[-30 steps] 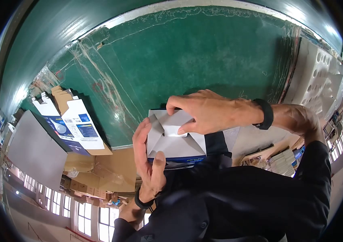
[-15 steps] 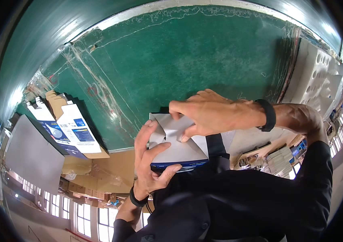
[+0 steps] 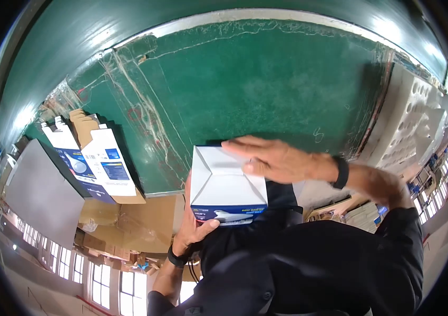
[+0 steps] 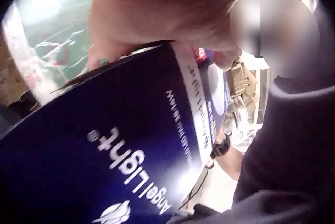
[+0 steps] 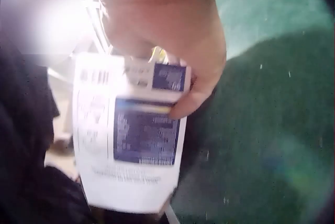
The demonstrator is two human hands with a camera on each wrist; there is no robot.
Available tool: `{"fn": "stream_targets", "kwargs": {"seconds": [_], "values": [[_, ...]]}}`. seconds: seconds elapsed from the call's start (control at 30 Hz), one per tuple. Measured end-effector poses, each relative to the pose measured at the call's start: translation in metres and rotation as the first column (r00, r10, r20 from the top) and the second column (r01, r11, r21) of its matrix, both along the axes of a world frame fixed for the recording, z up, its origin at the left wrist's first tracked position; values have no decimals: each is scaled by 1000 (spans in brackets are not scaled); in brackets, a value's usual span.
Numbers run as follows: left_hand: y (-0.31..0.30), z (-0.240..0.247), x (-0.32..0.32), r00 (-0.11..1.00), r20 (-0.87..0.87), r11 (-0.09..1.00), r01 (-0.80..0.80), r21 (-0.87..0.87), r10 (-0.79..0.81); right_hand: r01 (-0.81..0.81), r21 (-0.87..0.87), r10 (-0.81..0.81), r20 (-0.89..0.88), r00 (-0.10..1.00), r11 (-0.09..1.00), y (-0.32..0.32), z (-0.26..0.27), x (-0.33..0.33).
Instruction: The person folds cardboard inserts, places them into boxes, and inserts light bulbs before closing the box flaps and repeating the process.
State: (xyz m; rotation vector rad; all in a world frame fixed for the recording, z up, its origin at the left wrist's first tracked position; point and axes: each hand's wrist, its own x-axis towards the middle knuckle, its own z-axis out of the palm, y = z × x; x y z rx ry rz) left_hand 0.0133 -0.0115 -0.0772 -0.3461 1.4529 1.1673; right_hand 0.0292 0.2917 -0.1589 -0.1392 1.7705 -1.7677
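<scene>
A blue and white light bulb carton stands near the table's front edge, its folded white flaps meeting in the middle of the top. My left hand grips its left side, thumb on the front panel and the other fingers mostly hidden behind it. "Angel Light" lettering shows on the carton's blue side in the left wrist view. Laid across the top right of the flaps is my right hand, fingers stretched out. The right wrist view shows a white face with a blue text panel below that hand.
On the green table, flattened printed cartons lie at the left. A grey sheet is beyond them. White foam with round holes stands at the right. Brown cardboard lies below the table's front edge.
The top flaps, sunken in the middle before, now lie flatter. My right hand has gone from bent fingertips to stretched fingers. My left hand's fingers have left the top for the carton's side.
</scene>
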Motion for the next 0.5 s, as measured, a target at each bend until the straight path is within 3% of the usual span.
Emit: {"fn": "stream_targets", "kwargs": {"seconds": [0.03, 0.07, 0.13, 0.23, 0.27, 0.3, 0.33, 0.37, 0.4, 0.47, 0.5], "values": [[-6, -4, 3, 997, 48, 999, 52, 4, -52, -42, -44, 47, 106, 993, 998, 0, 8, 7], [-4, -6, 1, 998, 55, 1000, 17, 23, -18, -13, -5, 13, 7, 1000, 1000, -2, 15, 9], [-1, -13, -4, 999, -41, 998, 13, 62, -11, 232, -228, -160, 296, 942, 946, -9, 16, 13], [27, -19, -26, 981, -189, 986, -18, 165, 50, 269, -242, -205, 261, 944, 932, -15, 25, 18], [36, -16, -32, 980, -163, 976, -79, 204, 113, 277, -237, -217, 248, 944, 931, -15, 30, 19], [40, -12, -37, 976, -135, 961, -138, 239, 174, 234, -168, -196, 216, 957, 958, -12, 34, 19], [35, -21, -34, 965, -217, 964, -87, 251, 144, 188, -92, -170, 176, 970, 978, -5, 38, 18], [41, -19, -37, 962, -222, 962, -102, 255, 161, 257, -124, -222, 241, 945, 958, 2, 33, 23], [47, -17, -40, 957, -228, 959, -120, 258, 181, 424, -149, -381, 250, 890, 894, 7, 33, 28], [62, -4, -52, 904, -40, 877, -400, 266, 425, 639, 101, -645, 202, 737, 762, 11, 45, 39], [67, -1, -62, 883, 129, 851, -470, 237, 452, 538, 234, -558, 28, 829, 810, 6, 49, 55]]}}
